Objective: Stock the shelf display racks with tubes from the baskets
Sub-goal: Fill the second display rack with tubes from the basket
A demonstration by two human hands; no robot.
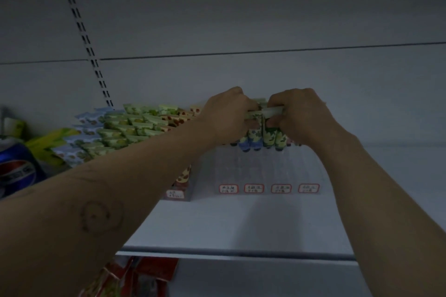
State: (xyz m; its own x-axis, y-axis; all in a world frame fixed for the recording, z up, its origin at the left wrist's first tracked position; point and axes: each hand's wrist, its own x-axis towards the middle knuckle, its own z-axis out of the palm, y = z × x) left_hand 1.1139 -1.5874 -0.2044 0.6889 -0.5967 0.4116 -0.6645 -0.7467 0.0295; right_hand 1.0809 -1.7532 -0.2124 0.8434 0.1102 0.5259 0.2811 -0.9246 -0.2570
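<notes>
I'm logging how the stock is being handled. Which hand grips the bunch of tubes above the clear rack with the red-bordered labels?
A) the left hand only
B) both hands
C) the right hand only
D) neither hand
B: the left hand and the right hand each curl their fingers round the bunch of tubes, one from each side, above the clear rack.

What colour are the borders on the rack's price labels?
Red borders around white price labels, seen best in the head view.
</notes>
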